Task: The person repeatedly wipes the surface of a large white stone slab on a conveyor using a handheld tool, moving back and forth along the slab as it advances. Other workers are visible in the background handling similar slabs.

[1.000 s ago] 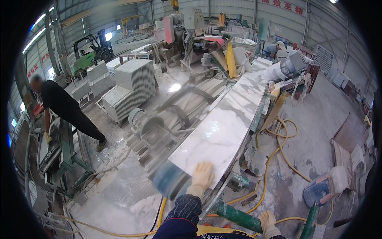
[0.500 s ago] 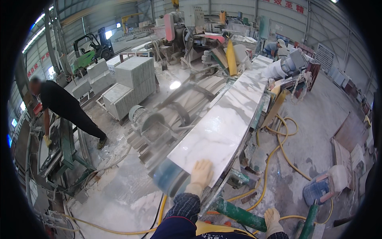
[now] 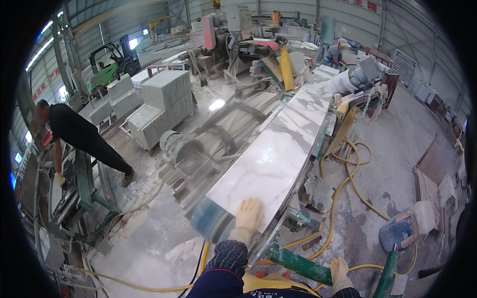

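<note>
From centre toward one o'clock, grey-veined white marble slab point(image 3: 271, 156) stretches, near end over blue conveyor belt point(image 3: 208, 218). Six o'clock: gloved left hand point(image 3: 248, 216) flat on slab, fingers extended, gripping nothing. Five o'clock: gloved right hand point(image 3: 340, 272) at green pipe point(image 3: 300, 264); grip unclear. Ten o'clock: green forklift point(image 3: 104, 78).

Far co-worker point(image 3: 333, 55) is straightening up, the cap point(image 3: 343, 42) rising and shifting left. Person's right hand point(image 3: 340, 270) is shifting slightly rightward in view, beside the green tube point(image 3: 300, 264). The view is tilting slightly downward, red wall lettering point(image 3: 366, 5) sliding toward the upper rim.
</note>
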